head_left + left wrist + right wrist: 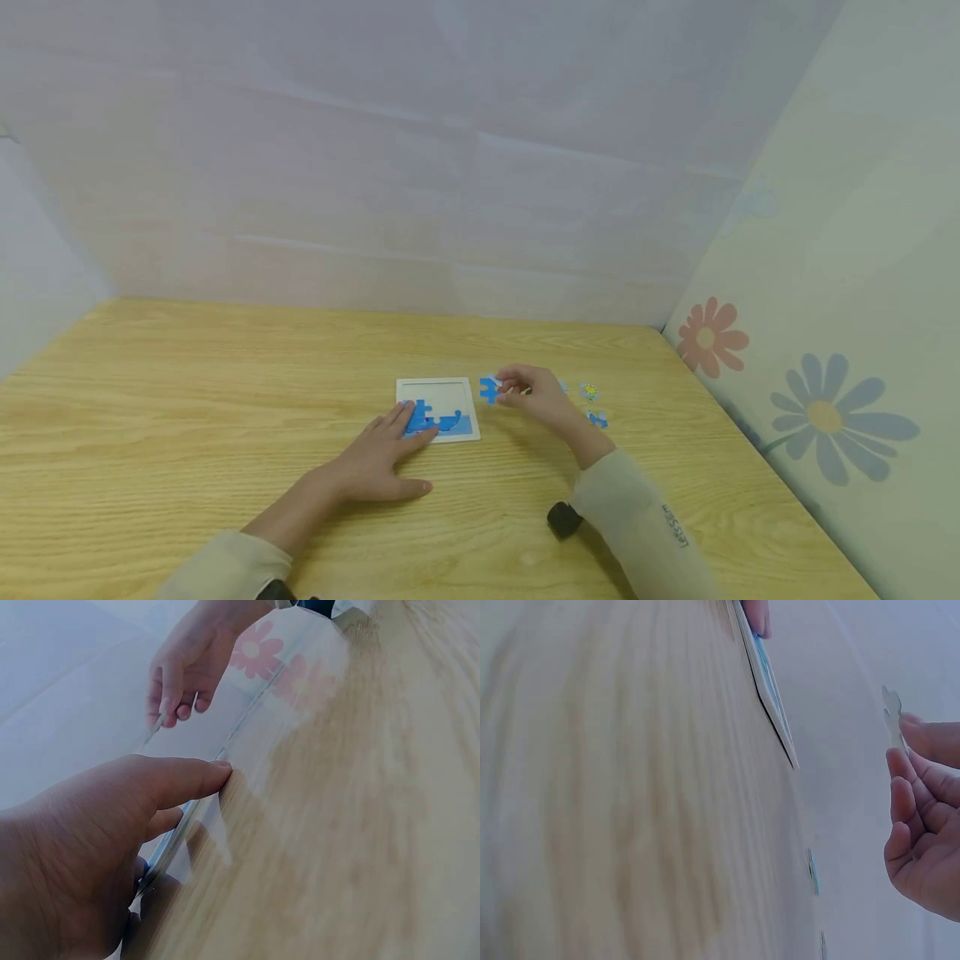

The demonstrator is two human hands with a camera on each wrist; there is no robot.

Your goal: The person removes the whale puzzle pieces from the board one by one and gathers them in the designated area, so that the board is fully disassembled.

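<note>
A white puzzle tray point(438, 383) lies on the wooden table, its lower part filled with blue puzzle pieces point(450, 423). My left hand point(378, 458) rests with spread, straight fingers on the tray's left side and the pieces there. Just right of the tray, my right hand point(536, 396) pinches a blue puzzle piece point(490, 389) between thumb and fingers, raised above the table. The right wrist view shows that piece point(894, 720) edge-on in the fingertips. In the left wrist view, the left thumb point(195, 778) extends by the tray's edge.
Loose pieces lie right of the tray: one with a yellow flower point(589, 391), a blue one point(597, 419), and another partly hidden behind the right hand. A pale wall point(375, 208) stands behind the table point(187, 392), and a flower-printed panel point(825, 333) runs along the right.
</note>
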